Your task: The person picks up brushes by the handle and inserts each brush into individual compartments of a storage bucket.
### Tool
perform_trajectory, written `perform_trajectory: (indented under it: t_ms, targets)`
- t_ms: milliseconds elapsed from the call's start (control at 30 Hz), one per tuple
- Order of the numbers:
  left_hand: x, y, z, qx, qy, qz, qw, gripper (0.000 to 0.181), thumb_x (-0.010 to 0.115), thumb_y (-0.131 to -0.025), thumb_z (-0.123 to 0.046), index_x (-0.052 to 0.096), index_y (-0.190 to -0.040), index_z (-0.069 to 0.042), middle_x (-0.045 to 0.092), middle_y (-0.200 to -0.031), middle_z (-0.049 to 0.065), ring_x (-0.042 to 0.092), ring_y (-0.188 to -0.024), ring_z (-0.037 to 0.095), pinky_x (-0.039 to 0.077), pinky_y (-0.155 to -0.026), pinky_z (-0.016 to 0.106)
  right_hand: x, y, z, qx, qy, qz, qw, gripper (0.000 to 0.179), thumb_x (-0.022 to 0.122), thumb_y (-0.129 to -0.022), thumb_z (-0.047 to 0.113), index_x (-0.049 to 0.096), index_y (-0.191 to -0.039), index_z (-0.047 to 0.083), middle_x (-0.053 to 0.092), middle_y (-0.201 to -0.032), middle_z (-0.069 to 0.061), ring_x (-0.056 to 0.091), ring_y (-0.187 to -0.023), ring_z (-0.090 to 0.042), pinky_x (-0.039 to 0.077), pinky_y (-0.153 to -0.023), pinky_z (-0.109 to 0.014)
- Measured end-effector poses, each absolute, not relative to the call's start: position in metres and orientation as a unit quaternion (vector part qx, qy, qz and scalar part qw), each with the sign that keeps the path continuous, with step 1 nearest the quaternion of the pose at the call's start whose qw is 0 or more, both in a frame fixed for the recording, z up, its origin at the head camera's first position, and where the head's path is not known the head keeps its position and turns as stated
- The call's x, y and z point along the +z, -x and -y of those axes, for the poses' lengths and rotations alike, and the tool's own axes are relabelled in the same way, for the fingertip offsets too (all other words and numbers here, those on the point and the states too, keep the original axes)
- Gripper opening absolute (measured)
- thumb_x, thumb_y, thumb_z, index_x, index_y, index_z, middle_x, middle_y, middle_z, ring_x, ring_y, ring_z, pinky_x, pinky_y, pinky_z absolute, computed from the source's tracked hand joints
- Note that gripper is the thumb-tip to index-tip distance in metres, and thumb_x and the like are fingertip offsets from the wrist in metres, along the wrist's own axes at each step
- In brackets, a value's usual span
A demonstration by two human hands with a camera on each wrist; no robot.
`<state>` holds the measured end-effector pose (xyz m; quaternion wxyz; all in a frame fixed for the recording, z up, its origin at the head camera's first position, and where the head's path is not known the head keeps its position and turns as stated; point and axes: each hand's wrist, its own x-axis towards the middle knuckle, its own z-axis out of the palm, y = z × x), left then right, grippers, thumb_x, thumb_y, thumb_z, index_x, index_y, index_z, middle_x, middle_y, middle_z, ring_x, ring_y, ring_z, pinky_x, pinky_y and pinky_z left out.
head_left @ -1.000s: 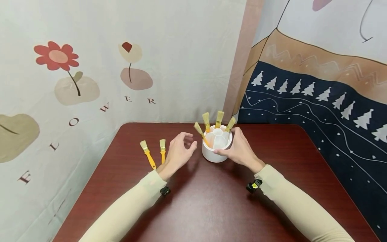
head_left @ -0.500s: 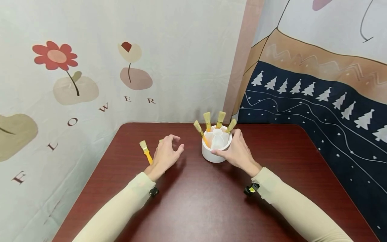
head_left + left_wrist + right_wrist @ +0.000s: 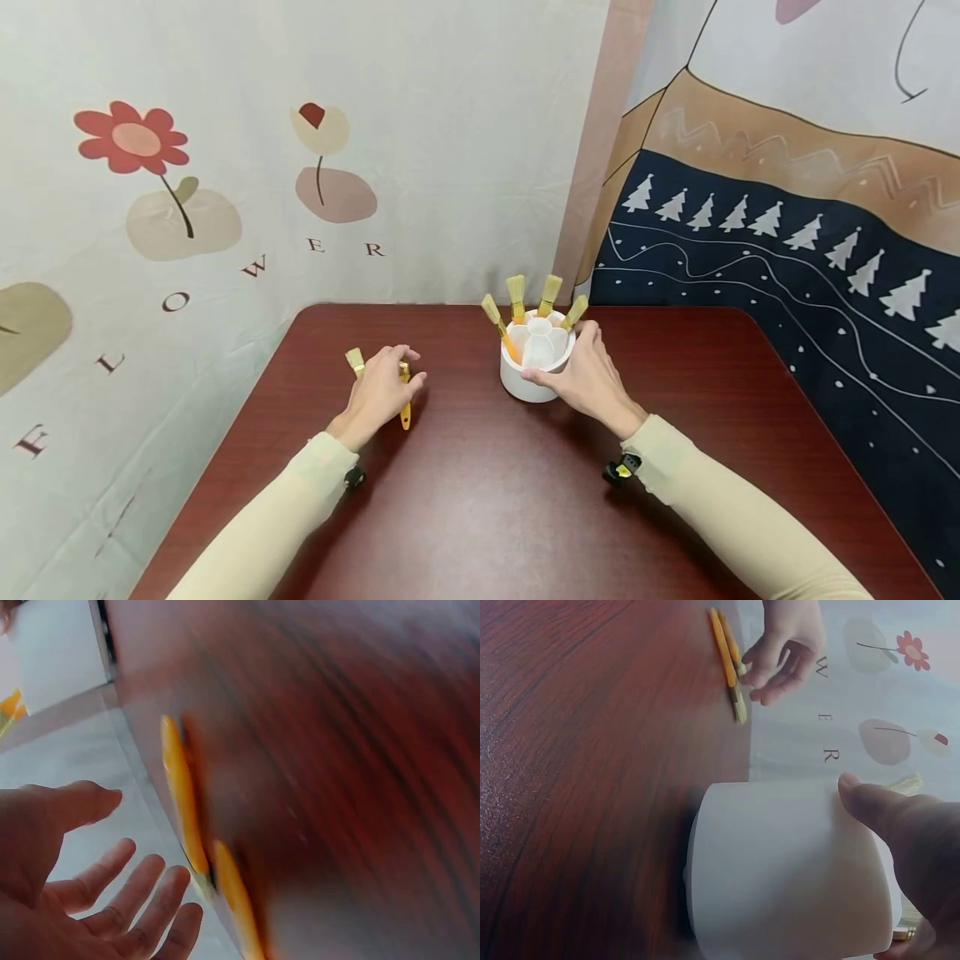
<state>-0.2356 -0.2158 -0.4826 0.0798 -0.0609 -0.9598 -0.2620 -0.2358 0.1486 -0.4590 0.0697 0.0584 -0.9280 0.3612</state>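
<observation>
Over two paintbrushes with yellow handles hovers my left hand, its fingers loosely bent and holding nothing. One paintbrush shows beyond the thumb; of the other brush mainly the bristles are visible. In the left wrist view both handles lie on the table, apart from the fingers. My right hand grips the round white brush holder, thumb on its near side, fingers around the far side. Several paintbrushes stand in the holder's outer compartments, bristles up.
The dark red wooden table meets a pale wall cloth printed with flowers and letters at its back edge. A navy cloth with white trees hangs at the right.
My left hand has moved left, away from the holder, and is now above the two loose brushes. The right hand stays on the holder.
</observation>
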Motion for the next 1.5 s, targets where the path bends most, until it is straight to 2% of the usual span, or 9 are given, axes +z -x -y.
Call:
perform_trajectory:
  t_ms: [167,433,600,733,900,1033,1300,1500]
  targets:
    - [-0.485,0.236,0.230,-0.245,0.059,0.965,0.072,0.040,0.088,-0.104,-0.022,0.078,-0.139,-0.003,0.077,-0.130,0.022,0.073,-0.098,0.033,0.063,-0.086,0.054,-0.459,0.236,-0.151,0.352,-0.065,0.931,0.070,0.115,0.102,-0.083,0.062,0.039,-0.155,-0.002,0.053,-0.148,-0.027,0.064,-0.133,-0.046,0.059,-0.111,-0.061]
    - [-0.489,0.236,0.242,-0.218,0.075,0.971,0.070,0.032,0.090,-0.104,-0.021,0.084,-0.130,-0.003,0.079,-0.122,0.020,0.075,-0.109,0.037,0.064,-0.093,0.059,-0.456,0.235,-0.156,0.340,-0.071,0.935,0.066,0.118,0.101,-0.083,0.064,0.038,-0.157,-0.003,0.053,-0.147,-0.028,0.064,-0.130,-0.045,0.060,-0.107,-0.060]
    - [-0.489,0.237,0.242,-0.216,0.086,0.970,0.070,0.028,0.090,-0.104,-0.020,0.086,-0.128,-0.005,0.081,-0.119,0.018,0.077,-0.106,0.035,0.065,-0.089,0.057,-0.455,0.234,-0.159,0.343,-0.074,0.934,0.062,0.120,0.101,-0.084,0.064,0.036,-0.162,-0.001,0.052,-0.151,-0.026,0.064,-0.133,-0.044,0.059,-0.112,-0.061]
    - [-0.490,0.239,0.240,-0.224,0.092,0.968,0.059,0.029,0.090,-0.104,-0.018,0.087,-0.129,-0.005,0.086,-0.118,0.014,0.079,-0.106,0.032,0.066,-0.092,0.054,-0.454,0.232,-0.163,0.343,-0.083,0.933,0.064,0.123,0.100,-0.083,0.065,0.036,-0.165,-0.001,0.051,-0.155,-0.026,0.065,-0.135,-0.045,0.058,-0.115,-0.063]
    - [-0.489,0.242,0.235,-0.241,0.100,0.964,0.051,0.029,0.091,-0.103,-0.016,0.088,-0.131,-0.006,0.090,-0.121,0.012,0.083,-0.108,0.031,0.068,-0.099,0.053,-0.454,0.235,-0.172,0.354,-0.102,0.928,0.062,0.126,0.100,-0.084,0.065,0.034,-0.171,0.000,0.049,-0.162,-0.026,0.061,-0.144,-0.044,0.056,-0.120,-0.067]
    - [-0.489,0.242,0.231,-0.252,0.107,0.961,0.044,0.030,0.090,-0.104,-0.015,0.088,-0.132,-0.007,0.090,-0.124,0.013,0.085,-0.110,0.030,0.069,-0.099,0.051,-0.452,0.241,-0.181,0.369,-0.127,0.919,0.051,0.125,0.102,-0.086,0.058,0.033,-0.174,0.001,0.049,-0.165,-0.024,0.055,-0.150,-0.041,0.053,-0.125,-0.066]
    - [-0.492,0.243,0.223,-0.265,0.138,0.953,0.043,0.024,0.089,-0.104,-0.010,0.090,-0.128,-0.010,0.089,-0.116,0.012,0.084,-0.099,0.026,0.069,-0.089,0.045,-0.451,0.253,-0.195,0.380,-0.147,0.913,0.016,0.116,0.099,-0.088,0.058,0.037,-0.171,0.007,0.047,-0.168,-0.021,0.052,-0.154,-0.041,0.052,-0.126,-0.070]
    - [-0.492,0.244,0.216,-0.273,0.171,0.946,0.033,0.023,0.089,-0.103,-0.007,0.091,-0.126,-0.009,0.084,-0.110,0.011,0.082,-0.094,0.022,0.068,-0.085,0.040,-0.452,0.261,-0.201,0.389,-0.161,0.907,-0.025,0.123,0.099,-0.087,0.061,0.032,-0.179,0.014,0.041,-0.181,-0.017,0.042,-0.168,-0.044,0.040,-0.134,-0.078]
